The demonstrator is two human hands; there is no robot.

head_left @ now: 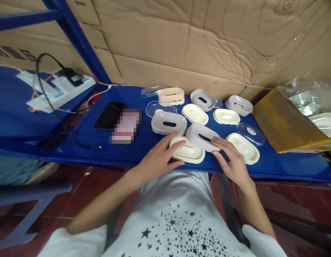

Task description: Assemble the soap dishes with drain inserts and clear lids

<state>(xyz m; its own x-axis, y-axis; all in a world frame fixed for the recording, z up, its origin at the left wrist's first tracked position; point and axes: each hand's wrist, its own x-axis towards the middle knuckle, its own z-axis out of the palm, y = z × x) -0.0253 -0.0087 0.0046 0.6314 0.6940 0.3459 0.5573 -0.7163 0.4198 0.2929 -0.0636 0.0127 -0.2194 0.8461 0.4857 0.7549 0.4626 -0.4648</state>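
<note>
My right hand grips the right end of a light grey oval soap dish with a slot in its floor. The dish is tilted, its left end over a cream oval tray near the table's front edge. Around the left end of that tray curve the fingers and thumb of my left hand. Just behind it stands another grey soap dish. A second cream tray lies right of my right hand, with a clear oval lid behind it.
Farther back are a peach soap dish, two grey ones, cream trays and clear lids. Phones and a power strip with cables lie left. A taped carton of plastic-wrapped pieces stands right; cardboard lines the back.
</note>
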